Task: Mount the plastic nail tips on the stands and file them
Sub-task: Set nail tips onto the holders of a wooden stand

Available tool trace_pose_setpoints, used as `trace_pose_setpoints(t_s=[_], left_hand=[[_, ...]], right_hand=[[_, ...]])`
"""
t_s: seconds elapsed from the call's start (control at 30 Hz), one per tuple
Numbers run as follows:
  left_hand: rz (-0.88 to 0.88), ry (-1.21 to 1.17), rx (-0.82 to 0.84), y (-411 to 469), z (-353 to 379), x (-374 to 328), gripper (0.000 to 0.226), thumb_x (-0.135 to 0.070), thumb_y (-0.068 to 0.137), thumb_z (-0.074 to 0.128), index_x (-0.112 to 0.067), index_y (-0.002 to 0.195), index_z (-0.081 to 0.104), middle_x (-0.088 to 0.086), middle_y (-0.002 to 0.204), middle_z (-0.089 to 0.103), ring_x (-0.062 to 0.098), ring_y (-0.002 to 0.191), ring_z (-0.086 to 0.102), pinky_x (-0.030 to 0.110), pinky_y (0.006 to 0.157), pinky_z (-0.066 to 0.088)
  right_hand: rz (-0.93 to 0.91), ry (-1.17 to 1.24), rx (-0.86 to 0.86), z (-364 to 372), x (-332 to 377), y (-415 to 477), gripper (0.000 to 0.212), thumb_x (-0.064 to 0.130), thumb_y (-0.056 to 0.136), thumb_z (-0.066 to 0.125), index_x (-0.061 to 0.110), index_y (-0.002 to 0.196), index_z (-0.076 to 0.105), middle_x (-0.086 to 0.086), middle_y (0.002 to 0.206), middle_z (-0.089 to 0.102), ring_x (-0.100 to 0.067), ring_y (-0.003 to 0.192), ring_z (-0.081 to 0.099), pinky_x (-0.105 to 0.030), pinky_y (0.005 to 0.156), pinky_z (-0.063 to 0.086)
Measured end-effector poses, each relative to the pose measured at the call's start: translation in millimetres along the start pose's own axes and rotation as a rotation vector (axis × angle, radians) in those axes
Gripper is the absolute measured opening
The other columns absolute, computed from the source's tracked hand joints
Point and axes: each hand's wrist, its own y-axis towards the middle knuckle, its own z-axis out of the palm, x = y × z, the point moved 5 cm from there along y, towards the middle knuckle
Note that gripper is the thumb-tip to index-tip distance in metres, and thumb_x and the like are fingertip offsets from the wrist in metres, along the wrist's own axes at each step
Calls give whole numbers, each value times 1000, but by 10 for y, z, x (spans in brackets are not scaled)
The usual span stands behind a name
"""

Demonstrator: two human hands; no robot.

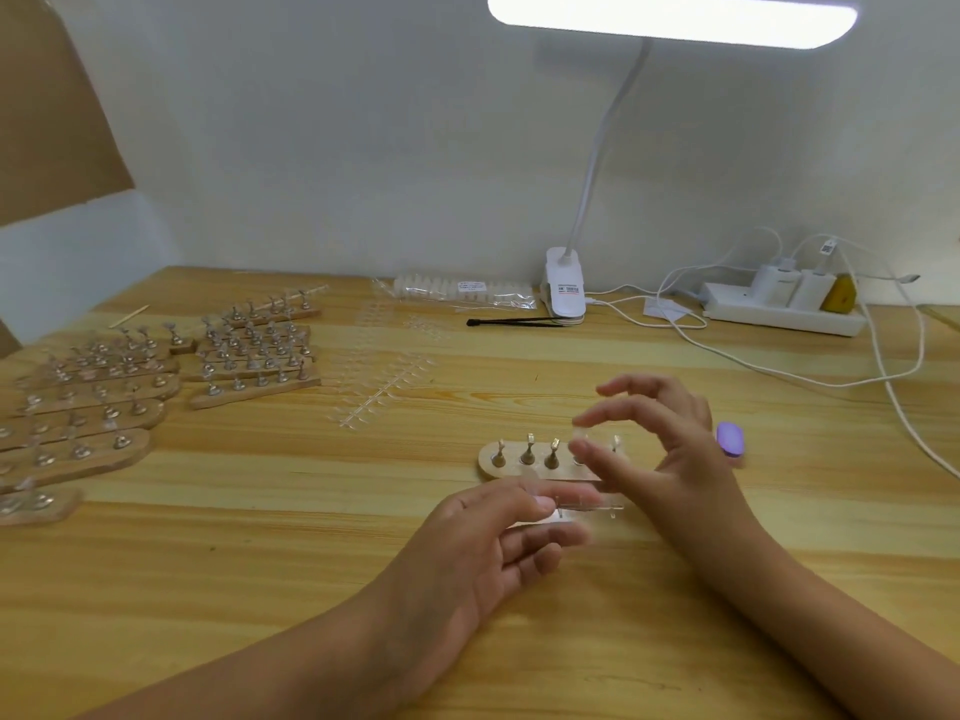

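While the right hand (670, 449) pinches a clear nail tip (584, 437) over the stand (511, 469), midway between the worktop's (260, 589) front and back edges, the left hand (488, 543) holds the tip strip (597, 506), and a skewed press could flick the tip away.

Left forearm (291, 662) and right forearm (831, 621) being shown bare, left hand (483, 543) and right hand (670, 459) being shown uncovered, fingertips (582, 419) being rendered blurred.
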Motion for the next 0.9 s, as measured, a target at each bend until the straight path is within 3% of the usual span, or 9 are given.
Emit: trace_pose_setpoints(t_s=[0.1, 0.37, 0.73, 0.9], left_hand=[[-17, 10, -21, 9, -25, 23, 27, -21, 77, 61, -13, 95, 79, 1, 106, 74, 6, 81, 66, 17, 70, 52], [-27, 60, 7, 6, -28, 39, 29, -24, 80, 59, -16, 100, 78, -5, 102, 74, 1, 80, 62, 17, 74, 50], [-29, 48, -9, 16, -29, 41, 29, -24, 77, 59, -16, 96, 79, -8, 94, 74, 2, 75, 62, 17, 72, 50], [-35, 67, 3, 13, -43, 36, 30, -25, 78, 59, -17, 99, 79, -9, 92, 73, 2, 78, 61, 17, 74, 50]], right_hand=[[-29, -121, 40, 141, -32, 58, 16, 28, 73, 82, 29, 87, 73, 16, 119, 51, -14, 117, 34, -3, 94, 19], [-36, -174, 27, 142, -61, 87, 16, 20, 75, 82, 23, 89, 75, 5, 118, 54, -19, 119, 34, -2, 94, 16], [-36, -157, 83, 190, -78, 109, 14, 18, 76, 81, 17, 89, 77, 4, 115, 55, -19, 117, 35, 0, 92, 18], [-21, -150, 125, 216, -116, 126, 12, 19, 77, 80, 15, 88, 76, 6, 110, 57, -19, 115, 38, -6, 92, 21]])
